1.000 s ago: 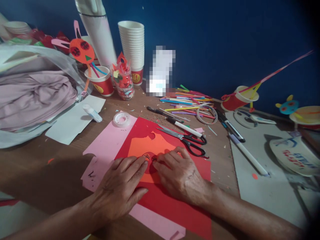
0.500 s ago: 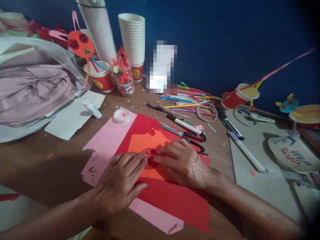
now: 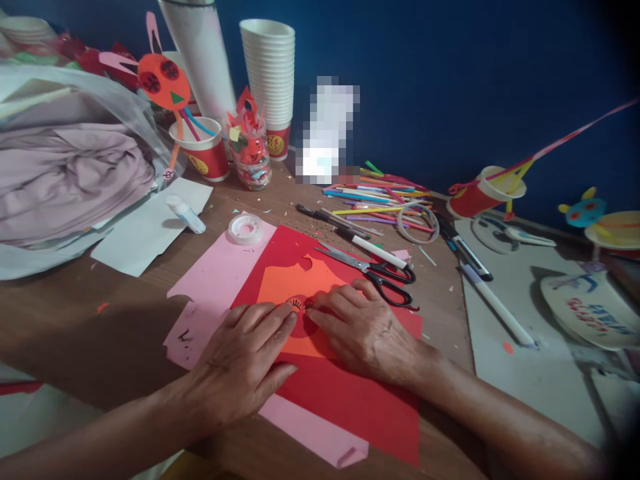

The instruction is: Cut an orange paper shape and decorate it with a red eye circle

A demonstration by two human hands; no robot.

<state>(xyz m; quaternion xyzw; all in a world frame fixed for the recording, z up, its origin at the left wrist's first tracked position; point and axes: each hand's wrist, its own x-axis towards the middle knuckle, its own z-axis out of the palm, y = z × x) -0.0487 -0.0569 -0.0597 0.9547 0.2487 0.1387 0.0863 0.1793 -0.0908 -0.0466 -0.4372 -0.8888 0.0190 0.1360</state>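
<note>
A small red paper disc with drawn black eyelashes (image 3: 296,304) lies on an orange paper sheet (image 3: 277,283). My left hand (image 3: 250,357) is flat on the papers, its fingers stretched out and the tips touching the disc's left side. From the right, my right hand (image 3: 357,333) has its bent fingers pressed together at a second lash-marked piece (image 3: 309,307) beside the disc. Its thumb is hidden. Beneath are a red sheet (image 3: 360,407) and a pink sheet (image 3: 200,293). Black-handled scissors (image 3: 370,267) lie open just beyond my right hand.
Behind the sheets are a tape roll (image 3: 246,229), a glue bottle (image 3: 186,215), a white marker (image 3: 375,248) and a pile of colored sticks (image 3: 377,197). Stacked paper cups (image 3: 269,73) stand near the blue wall. A bulging plastic bag (image 3: 30,253) sits at left, a grey board (image 3: 495,300) at right.
My right fingers have shifted slightly, and the lashes on the right piece show more clearly. My left hand stays nearly in place. The whole view has moved a little.
</note>
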